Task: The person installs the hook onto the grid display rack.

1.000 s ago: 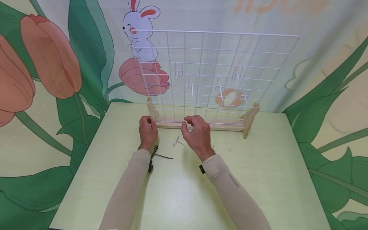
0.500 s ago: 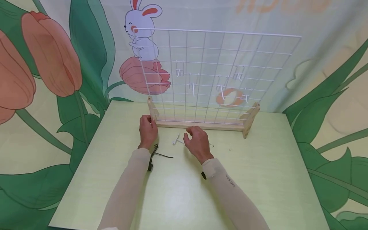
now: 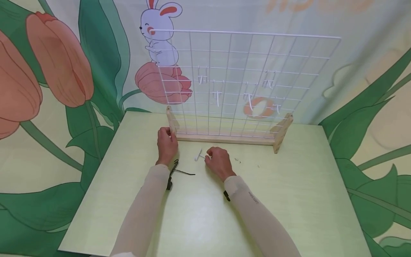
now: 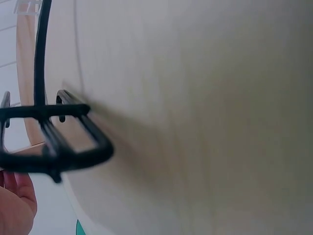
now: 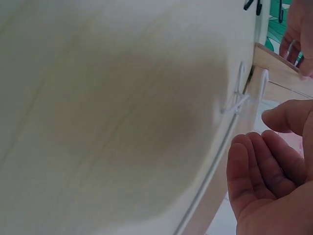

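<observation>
My left hand grips the left wooden foot of a stand that holds up a white wire grid panel. Fingers loosely bent, my right hand hovers low over the table beside a small white hook. In the right wrist view a gap separates the thumb from the fingers, with nothing between them, and the white hook lies just past the fingertips. A black hook lies by my left wrist and looms large in the left wrist view.
Several white hooks hang on the grid's lower half. A wooden bar joins the stand's two feet, the right foot standing farther along. Tiny scraps lie right of my right hand. A printed curtain hangs behind the table.
My right hand has come down from in front of the grid's lower edge toward the table, near the white hook. The left hand keeps its hold on the foot.
</observation>
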`<control>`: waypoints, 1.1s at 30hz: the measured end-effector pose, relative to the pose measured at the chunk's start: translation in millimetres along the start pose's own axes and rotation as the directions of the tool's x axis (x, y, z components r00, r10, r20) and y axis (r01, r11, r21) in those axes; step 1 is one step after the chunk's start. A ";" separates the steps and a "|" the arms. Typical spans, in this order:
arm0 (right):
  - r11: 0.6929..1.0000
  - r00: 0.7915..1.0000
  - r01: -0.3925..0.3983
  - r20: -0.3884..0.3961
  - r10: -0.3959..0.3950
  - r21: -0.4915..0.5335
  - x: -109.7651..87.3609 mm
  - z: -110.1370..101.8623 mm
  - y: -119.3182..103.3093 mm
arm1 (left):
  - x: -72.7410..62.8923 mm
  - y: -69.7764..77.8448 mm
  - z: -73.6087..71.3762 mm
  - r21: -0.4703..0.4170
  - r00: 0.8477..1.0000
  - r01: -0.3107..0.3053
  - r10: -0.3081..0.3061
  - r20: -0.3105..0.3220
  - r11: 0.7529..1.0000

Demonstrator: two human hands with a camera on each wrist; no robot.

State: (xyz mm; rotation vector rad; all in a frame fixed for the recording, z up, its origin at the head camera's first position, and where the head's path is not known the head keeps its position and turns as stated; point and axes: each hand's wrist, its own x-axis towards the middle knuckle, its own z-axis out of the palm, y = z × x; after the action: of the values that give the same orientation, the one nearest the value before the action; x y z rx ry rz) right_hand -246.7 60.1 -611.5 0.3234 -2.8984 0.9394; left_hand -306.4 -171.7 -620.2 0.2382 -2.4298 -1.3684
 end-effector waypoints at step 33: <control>0.964 0.992 0.109 0.095 -0.088 -0.242 16.8 28.3 -8.7 | -0.1 0.3 0.6 0.030 1.000 -0.020 0.020 -0.018 0.999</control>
State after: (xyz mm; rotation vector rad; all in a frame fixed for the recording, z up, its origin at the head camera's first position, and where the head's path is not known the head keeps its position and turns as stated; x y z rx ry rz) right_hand -261.4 33.7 -627.1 0.4923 -2.9963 0.5548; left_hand -306.5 -171.1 -620.3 0.2323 -2.4319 -1.3171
